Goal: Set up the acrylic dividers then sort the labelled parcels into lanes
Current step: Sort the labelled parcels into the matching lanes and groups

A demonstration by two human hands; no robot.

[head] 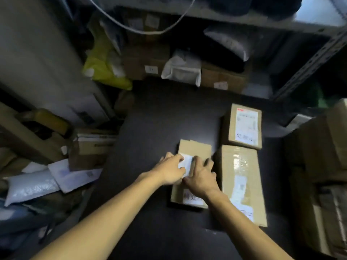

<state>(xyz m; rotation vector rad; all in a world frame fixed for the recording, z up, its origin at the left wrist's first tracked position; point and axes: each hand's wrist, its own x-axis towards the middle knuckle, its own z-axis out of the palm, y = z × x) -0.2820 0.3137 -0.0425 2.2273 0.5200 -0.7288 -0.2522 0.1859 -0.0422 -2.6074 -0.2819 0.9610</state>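
Over on the far left, a white padded mailer lies in the clutter, with a flatter white envelope just beside it, overlapping its edge. Behind those sits a brown carton, and up at the back a yellow bag slumps against more boxes on the shelf.

Now onto the dark worktop, where it is all happening. The left hand reaches in, palm down, on top of the middle parcel, its fingers laid across the left side of a white label. There is motion blur here, so I cannot tell whether those fingers press flat or pinch the label's edge. Right alongside, nearly touching it, the right hand lies on the same parcel with its fingers spread apart and flat, pressing on the cardboard just right of the label and gripping nothing. That middle parcel lies flat near the centre of the worktop, with handwriting on a second white patch at its near end.

Just to its right lies a longer taped parcel, parallel and very close; whether the two touch is hard to tell. Beyond that one, nearly end to end with it, sits a smaller labelled parcel with a large printed label facing up. At the far right stands a stack of cartons, and above them a perforated metal shelf upright runs up to the corner.
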